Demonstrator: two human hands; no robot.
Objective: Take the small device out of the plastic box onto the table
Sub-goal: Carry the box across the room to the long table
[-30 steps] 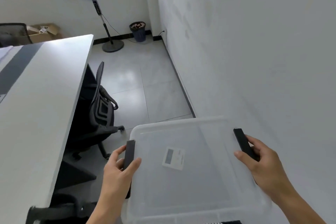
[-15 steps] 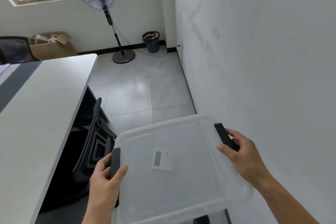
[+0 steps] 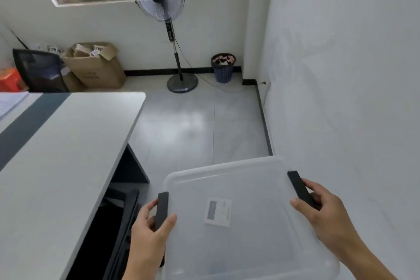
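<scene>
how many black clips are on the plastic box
2 in view: the left clip on the plastic box under the left hand, the right clip under the right hand. Others could be hidden below frame.

box (image 3: 250,245) translucent white | latches (image 3: 161,209) black | table (image 3: 56,166) white, grey stripe

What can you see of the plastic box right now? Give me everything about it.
The plastic box is translucent and whitish with rounded corners, its lid on. Black latch handles sit on two opposite sides. The left hand grips the left latch and the right hand grips the right latch. It is carried in the air, beside the white table, tilted slightly. A small white device with a grey screen shows through the lid.
</scene>
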